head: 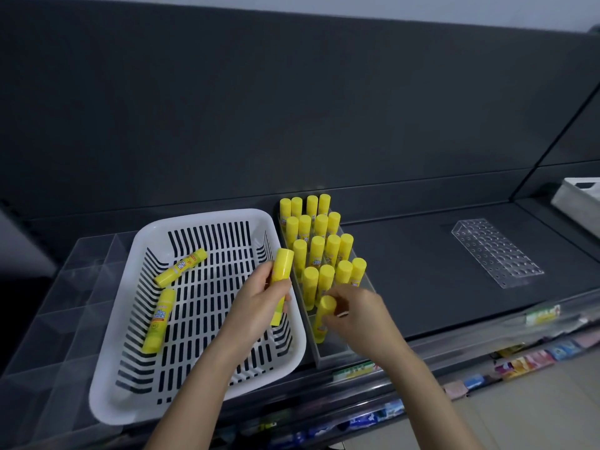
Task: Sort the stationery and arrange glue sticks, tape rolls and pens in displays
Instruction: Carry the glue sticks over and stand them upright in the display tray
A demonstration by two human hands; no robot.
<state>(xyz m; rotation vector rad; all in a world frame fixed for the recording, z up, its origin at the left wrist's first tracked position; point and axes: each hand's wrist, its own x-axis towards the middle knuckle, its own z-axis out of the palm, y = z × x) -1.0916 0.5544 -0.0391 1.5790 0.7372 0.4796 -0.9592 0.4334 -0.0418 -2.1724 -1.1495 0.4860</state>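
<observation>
Yellow glue sticks (316, 251) fill the display rack (334, 351) at centre frame: 4 rows of 4, all upright, caps up, packed close together. The rack sits just right of a white slotted basket (207, 218), nearly touching its side.

L hand (259, 297) is over the basket's right edge, fingers wrapped round a glue stick (282, 265) held roughly vertical, cap pointing up. Yellow also shows below the palm; can't tell if that's the same stick or a 2nd one.

R hand (354, 315) is at the rack's near end, fingers curled on another stick (324, 316), which stands tilted in the front part of the rack, just below the 4th row.

Two more sticks lie flat in the basket's left side: one (181, 267) diagonal near the upper left corner, one (159, 319) below it, lengthwise.

Clear acrylic divider (65, 287) sits under and left of the basket. Clear block w/ rows of holes (496, 253) lies well apart at right on the dark shelf (406, 271). White box (581, 193) at the right edge. Blurred colourful packs (535, 355) at lower right.
</observation>
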